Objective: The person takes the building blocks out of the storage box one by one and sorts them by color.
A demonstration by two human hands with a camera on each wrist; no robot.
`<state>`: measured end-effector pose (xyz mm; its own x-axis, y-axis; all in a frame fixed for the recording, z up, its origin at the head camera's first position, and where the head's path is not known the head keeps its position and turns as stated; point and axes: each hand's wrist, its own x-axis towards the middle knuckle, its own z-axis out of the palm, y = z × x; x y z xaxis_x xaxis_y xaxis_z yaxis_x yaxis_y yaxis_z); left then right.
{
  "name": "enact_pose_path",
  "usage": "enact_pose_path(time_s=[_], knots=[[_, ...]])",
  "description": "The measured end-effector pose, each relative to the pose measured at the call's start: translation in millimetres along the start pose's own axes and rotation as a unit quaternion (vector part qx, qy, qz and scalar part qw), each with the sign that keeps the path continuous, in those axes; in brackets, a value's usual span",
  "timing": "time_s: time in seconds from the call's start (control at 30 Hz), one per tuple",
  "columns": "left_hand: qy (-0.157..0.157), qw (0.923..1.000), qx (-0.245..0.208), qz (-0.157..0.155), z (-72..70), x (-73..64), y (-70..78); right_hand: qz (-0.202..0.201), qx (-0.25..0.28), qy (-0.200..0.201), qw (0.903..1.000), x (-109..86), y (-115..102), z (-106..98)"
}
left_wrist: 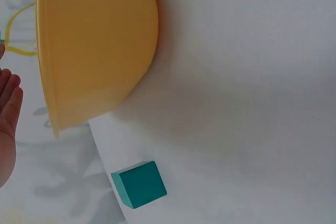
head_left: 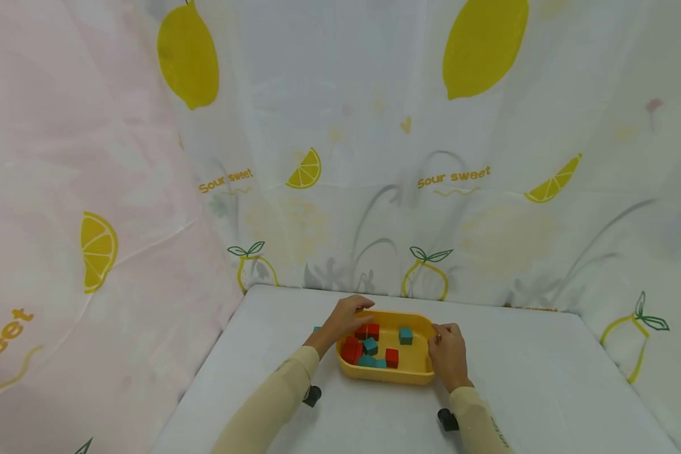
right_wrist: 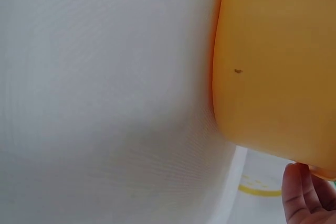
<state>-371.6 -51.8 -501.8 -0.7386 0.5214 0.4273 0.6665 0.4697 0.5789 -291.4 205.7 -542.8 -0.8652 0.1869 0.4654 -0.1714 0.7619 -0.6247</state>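
A yellow oval plastic tub (head_left: 386, 376) stands on the white table with several red and teal blocks in it. Its blocks gather mostly at the left end, among them a red block (head_left: 392, 358) and a teal block (head_left: 405, 335) further right. My left hand (head_left: 343, 320) reaches over the tub's left end, fingers extended above the blocks and holding nothing. At the right end my right hand (head_left: 448, 354) pinches the rim; in the right wrist view its fingers (right_wrist: 294, 192) lie against the tub wall (right_wrist: 278, 66).
One teal block (left_wrist: 140, 184) lies on the table outside the tub, beyond its left end and partly behind my left wrist in the head view. A lemon-print cloth (head_left: 346, 246) hangs behind the table's far edge and along its left side.
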Motion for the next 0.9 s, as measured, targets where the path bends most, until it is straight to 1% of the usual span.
enact_pose_path(time_s=[0.1,0.23,0.33,0.43,0.53,0.6,0.7,0.8,0.9], knots=[[-0.006,1.0,0.003,-0.001,5.1,3.7,4.1,0.007,-0.003,-0.005,1.0,1.7,0,0],[-0.016,0.9998,-0.009,-0.008,12.9,7.3,9.5,0.006,-0.006,-0.007,0.9999,2.5,1,1],[-0.032,0.9992,-0.011,-0.021,18.9,9.6,13.3,0.001,-0.004,0.0,1.0,1.6,1,1],[-0.054,0.9976,-0.011,-0.042,24.1,11.0,16.9,-0.001,-0.006,0.007,1.0,0.4,2,1],[-0.076,0.9952,-0.01,-0.061,28.0,12.8,20.8,0.002,-0.007,0.006,1.0,-0.3,3,1],[-0.089,0.9938,-0.009,-0.066,30.5,14.6,22.3,0.005,-0.006,0.004,1.0,-0.4,3,1],[-0.108,0.9912,-0.003,-0.076,34.7,17.6,22.2,0.006,-0.003,0.0,1.0,-0.6,2,1],[-0.129,0.9877,0.016,-0.087,41.3,19.8,18.3,0.002,-0.003,0.002,1.0,-1.0,1,1],[-0.143,0.9844,0.035,-0.097,49.2,21.0,14.9,-0.001,-0.002,0.007,1.0,-1.4,1,1]])
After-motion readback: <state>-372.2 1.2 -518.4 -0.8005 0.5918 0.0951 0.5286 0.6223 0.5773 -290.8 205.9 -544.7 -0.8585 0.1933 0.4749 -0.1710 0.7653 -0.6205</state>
